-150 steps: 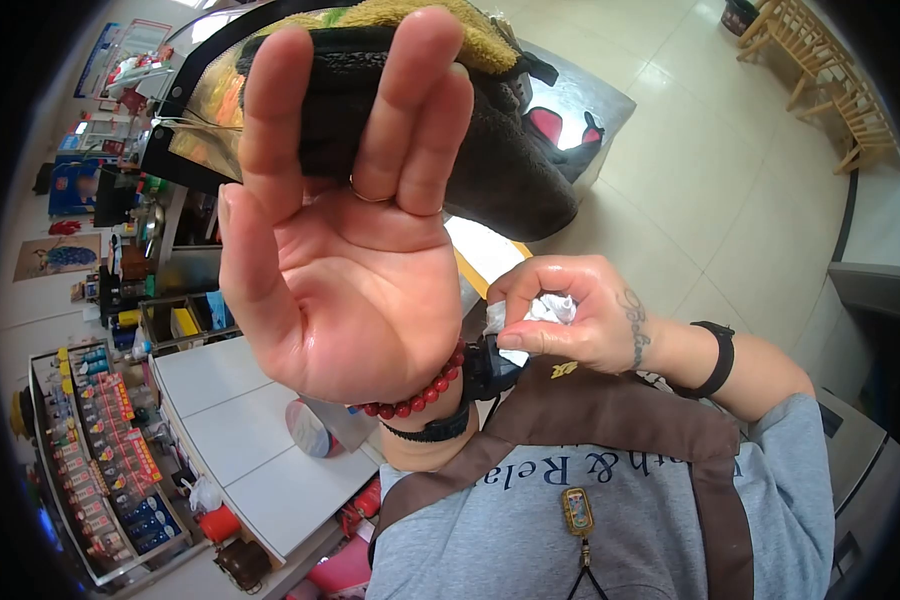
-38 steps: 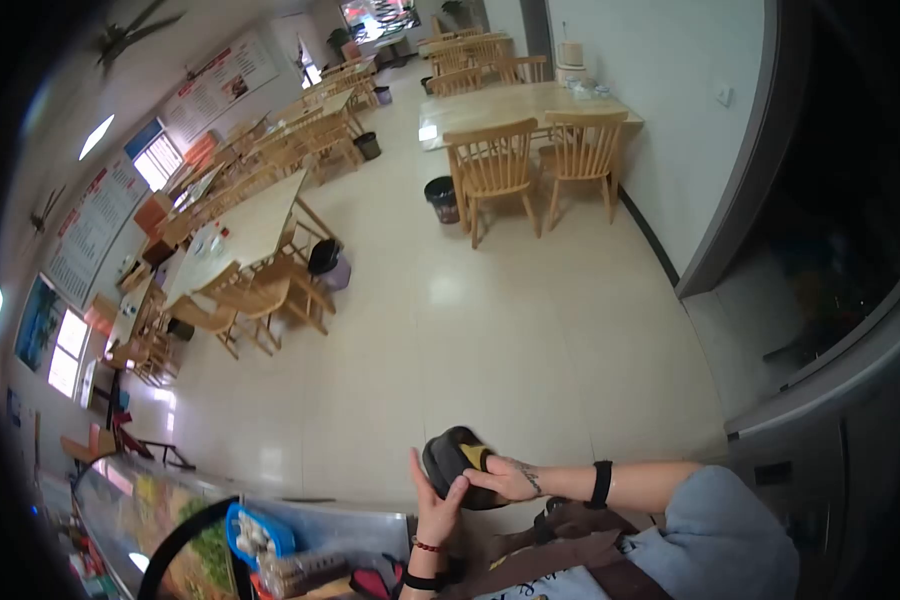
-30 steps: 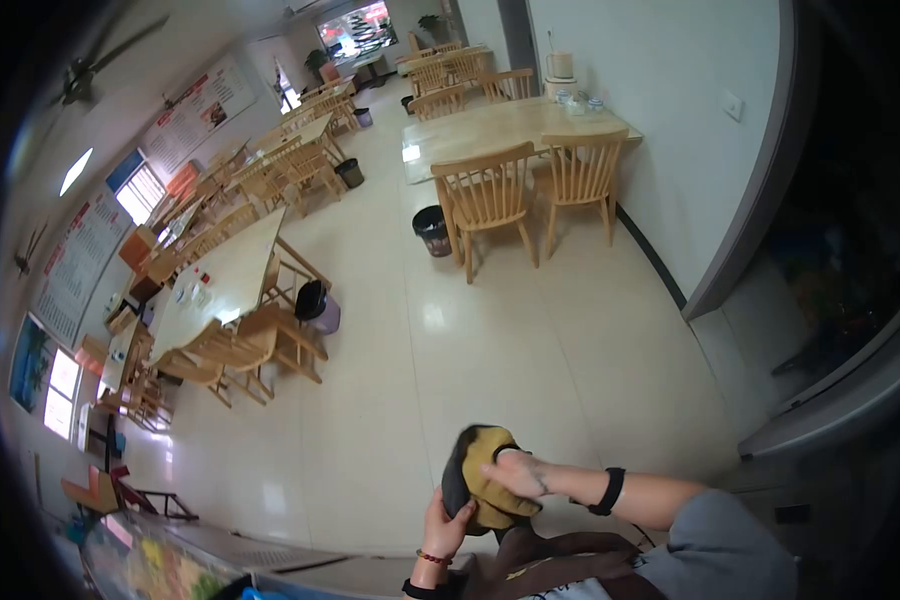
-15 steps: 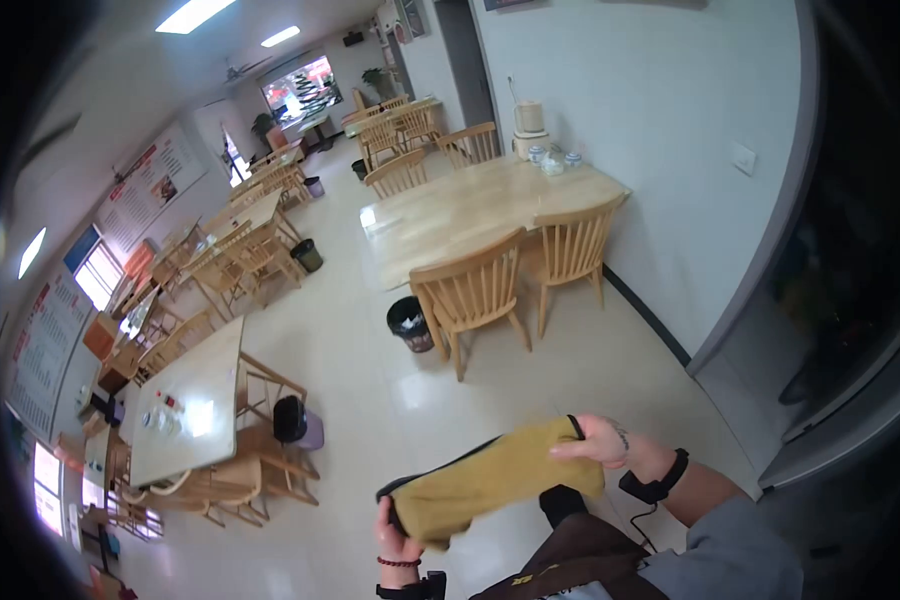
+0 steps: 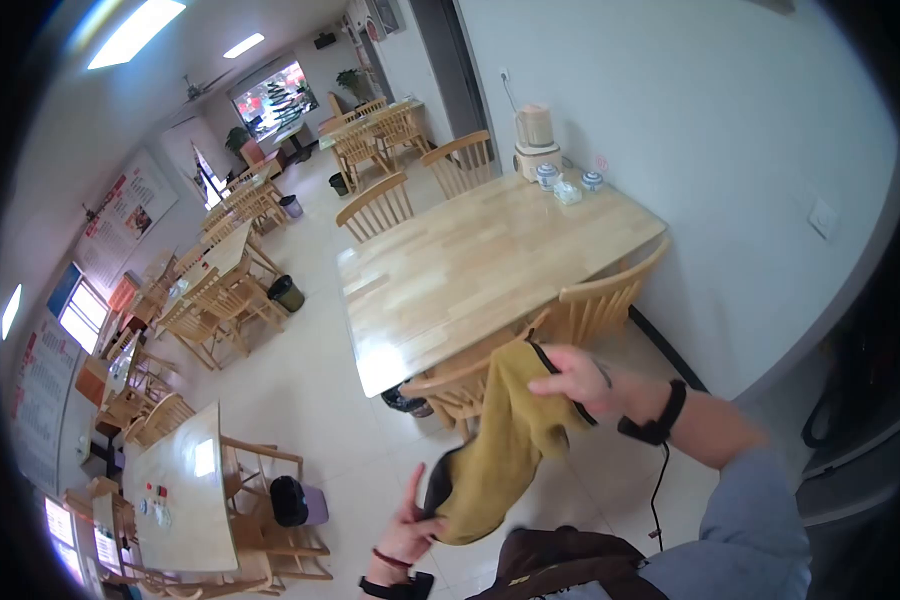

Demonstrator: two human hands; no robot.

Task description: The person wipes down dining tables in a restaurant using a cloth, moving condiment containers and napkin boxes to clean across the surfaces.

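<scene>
1. The right hand (image 5: 578,380), in the head view, pinches the upper edge of a yellow cloth (image 5: 505,445); the left hand (image 5: 407,535) holds its lower end, so it slants between them, before a wooden chair (image 5: 450,386).
2. I'd say a forward swing could snag it on the chair's back; a loosened left grip could let that end drop.
3. The cloth hides some fingertips and part of the chair; the left forearm is cut off below.

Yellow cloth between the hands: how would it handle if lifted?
Likely floppy: the yellow cloth drapes in loose folds between the left hand and right hand. Probably not very slippery: its surface looks matte.
</scene>
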